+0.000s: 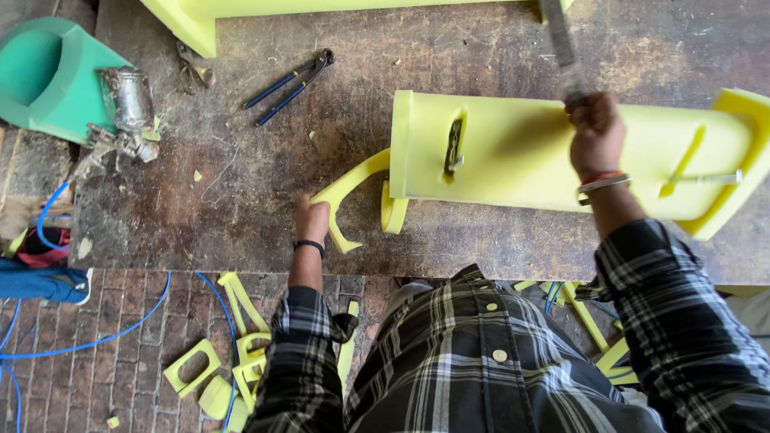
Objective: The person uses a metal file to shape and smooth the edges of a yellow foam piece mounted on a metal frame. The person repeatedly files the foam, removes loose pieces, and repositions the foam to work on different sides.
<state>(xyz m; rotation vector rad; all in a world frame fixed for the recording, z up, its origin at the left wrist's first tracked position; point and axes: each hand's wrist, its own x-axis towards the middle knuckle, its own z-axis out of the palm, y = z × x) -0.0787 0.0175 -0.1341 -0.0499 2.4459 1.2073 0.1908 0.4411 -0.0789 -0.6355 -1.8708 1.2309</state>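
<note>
At the far left, a green foam block [52, 76] sits at the corner of the workbench [241, 192], with a metal spray gun [120, 116] lying against it. Blue hose [88, 341] runs over the brick floor [104, 385] below, next to a blue bundle [40, 281]. Yellow offcuts [228, 353] lie scattered on the bricks.

Further right on the bench, blue-handled pincers [289, 87] lie with their jaws pointing up and right. Above them a yellow foam piece [192, 20] pokes in from the top edge.

The left hand [311, 218], with a dark band on the wrist, is closed on a curved yellow strip [349, 196] near the bench's front edge. The strip arcs up to the right and reaches the left end of the big yellow panel [513, 152]; whether it actually touches there is not clear.

The panel lies flat across the right half of the bench, with raised flanges at both ends. A dark slot [454, 147] is cut in its left part, and a narrow slit [682, 160] in its right part with a metal rod [710, 179] beside it.

The right hand [595, 132], wearing bracelets, is clenched over the panel around the handle of a long metal blade [561, 44], which slants up and off the top of the view; the blade is blurred.

At the bottom, plaid sleeves and shirt fill the foreground.
</note>
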